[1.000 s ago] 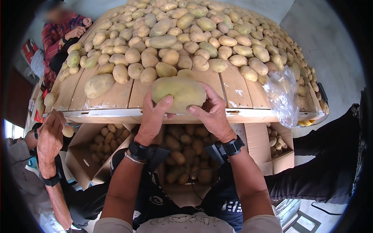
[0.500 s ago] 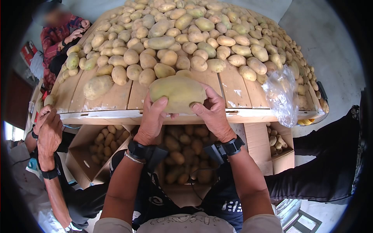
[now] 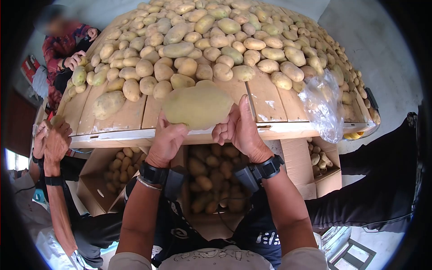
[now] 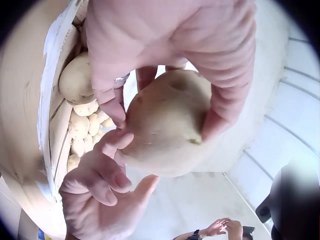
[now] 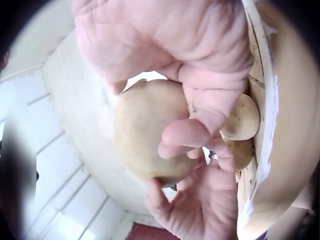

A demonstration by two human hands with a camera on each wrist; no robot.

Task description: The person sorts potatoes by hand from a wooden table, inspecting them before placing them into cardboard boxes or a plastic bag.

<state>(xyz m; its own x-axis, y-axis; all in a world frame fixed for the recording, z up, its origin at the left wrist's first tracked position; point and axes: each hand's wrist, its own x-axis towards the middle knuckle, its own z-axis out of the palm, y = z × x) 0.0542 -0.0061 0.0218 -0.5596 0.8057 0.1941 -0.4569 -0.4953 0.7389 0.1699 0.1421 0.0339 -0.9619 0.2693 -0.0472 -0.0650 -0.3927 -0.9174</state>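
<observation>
A large, long potato (image 3: 196, 107) is held up in front of the table edge. My left hand (image 3: 167, 140) grips its left end, the thumb pressing on the near side and the fingers round behind. At the other end is my right hand (image 3: 239, 131), its thumb raised away from the skin and its fingers loosely bent against the potato's end. In the left wrist view a small greenish spot shows on the potato (image 4: 165, 125) beside the left thumb. The right wrist view shows its smooth rounded end (image 5: 145, 130) beside the bent right fingers.
A big heap of potatoes (image 3: 222, 72) covers the wooden table (image 3: 270, 108). A plastic bag (image 3: 321, 105) hangs over its front edge. Cardboard boxes with potatoes stand below, one box (image 3: 96, 191) at left. Another person's hands (image 3: 56, 139) are at the left; a further person sits behind.
The potato and my left hand have shifted slightly left. My right thumb has lifted off the potato and points up. The neighbouring person's hands have moved a little left.
</observation>
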